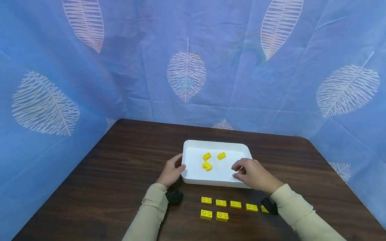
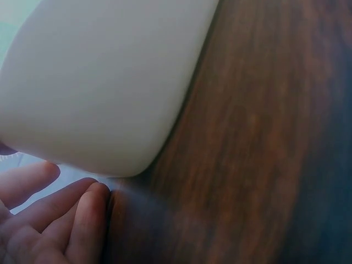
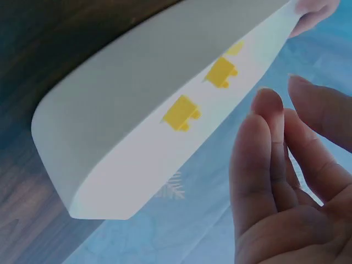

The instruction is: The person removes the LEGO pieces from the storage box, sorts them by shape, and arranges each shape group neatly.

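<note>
Closest to you on the brown tabletop [image 1: 241,227], two yellow bricks [image 1: 206,214] lie side by side, studs up, and just beyond them runs a row of five more bricks [image 1: 235,204] (the rightmost partly covered by the black wrist device [image 1: 269,206] on your right arm); past these rests the white tray [image 1: 211,183], its left end pinched by your left hand [image 1: 171,173], thumb at the rim and fingers along the outside; your right hand [image 1: 252,173] hovers at the tray's right end, its fingers loosely bent, apart from the thumb and grasping nothing; inside the tray you have three bricks, the nearest [image 1: 207,166] with its studs towards you, the other two [image 1: 221,155] farther back; behind the tabletop hangs a blue cloth [image 1: 229,83] printed with white leaves
</note>
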